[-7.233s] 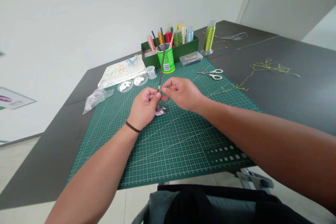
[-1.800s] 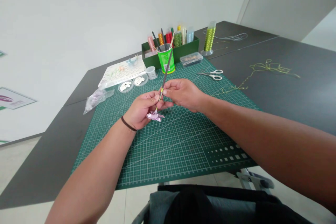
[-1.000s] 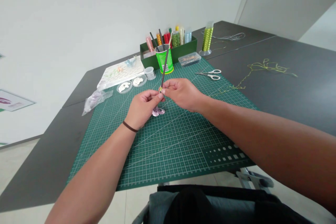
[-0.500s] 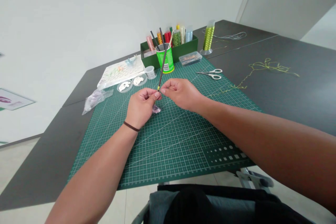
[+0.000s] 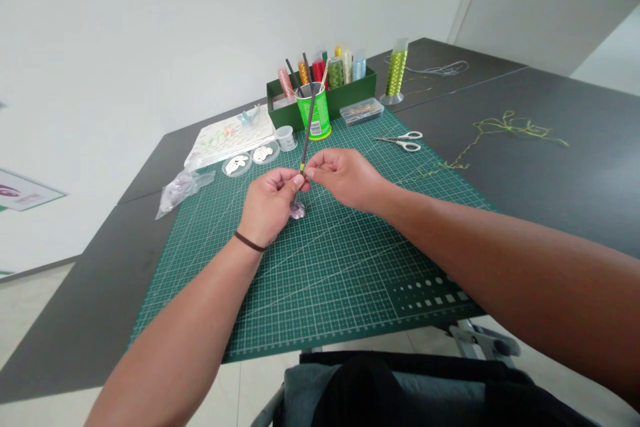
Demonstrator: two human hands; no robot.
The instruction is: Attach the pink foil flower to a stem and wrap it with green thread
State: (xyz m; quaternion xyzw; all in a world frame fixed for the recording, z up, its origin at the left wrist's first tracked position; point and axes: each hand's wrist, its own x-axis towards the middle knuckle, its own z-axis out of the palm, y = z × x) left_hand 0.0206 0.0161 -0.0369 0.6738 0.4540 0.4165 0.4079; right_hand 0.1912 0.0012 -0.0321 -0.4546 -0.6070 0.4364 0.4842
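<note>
Near the middle of the mat, my left hand [image 5: 270, 203] is closed in a pinch on a thin dark stick [image 5: 308, 130] that stands up at a slight tilt. A band of yellow-green thread [image 5: 302, 167] is wound round the stick just above my fingertips. Below that hand, a small pale purple petal-like piece [image 5: 297, 210] shows at the stick's lower end. My right hand [image 5: 345, 177] touches the stick from the right, thumb and forefinger pinched. Loose yellow-green thread [image 5: 455, 165] trails over the mat toward my right forearm; its part at the fingertips is too fine to see clearly.
A green cutting mat [image 5: 320, 300] covers the dark table [image 5: 80, 307]. Behind my hands stand a green can [image 5: 315, 117] with sticks and a box [image 5: 353, 92] of thread spools. White-handled scissors [image 5: 407, 141] lie right; dishes of white pieces [image 5: 237, 164] and a plastic bag [image 5: 181, 192] lie left.
My hands have barely shifted. More of the purple piece now shows below my left hand, and the stick's top leans slightly further left.
</note>
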